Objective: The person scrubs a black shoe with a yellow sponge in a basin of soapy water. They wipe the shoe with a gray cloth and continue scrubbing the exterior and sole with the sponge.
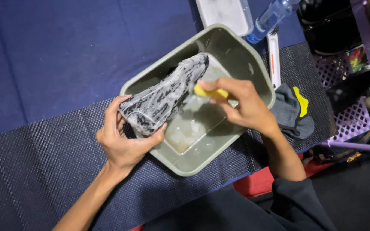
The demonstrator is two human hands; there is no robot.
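Nearest, bottom right: a dark sleeve [296, 205], pushed up the right forearm, which rises from there toward the upper left. Bottom left: the bare left forearm, angled up and to the right. Left hand [123, 139]: palm up, fingers curled round the heel end of a soapy grey-and-black shoe [163, 96], thumb pressed on its near edge; the hand grips the shoe from below and holds it tilted, heel low at the near left, toe raised toward the far right. Right hand [240, 105]: wrist bent, fingers closed in a pinch on a small yellow item [210, 91], seemingly a brush or sponge, its kind not clear; this touches the shoe's side near the toe. Shoe position: over a grey-green square plastic basin [253, 64], its heel overhanging the basin's near-left rim. Basin content: shallow cloudy water [189, 128]. Support: a dark dotted non-slip mat [35, 171] laid over a blue surface [65, 47]. Right of the basin, on the mat: a crumpled grey cloth with a yellow patch [294, 109]. Just beyond the basin's far-right rim: a slim white tool with a red mark [273, 55]. Far edge: a white rectangular container [224, 13] and a clear blue spray bottle [270, 17] lying beside it. Far right: a purple perforated rack [365, 77].
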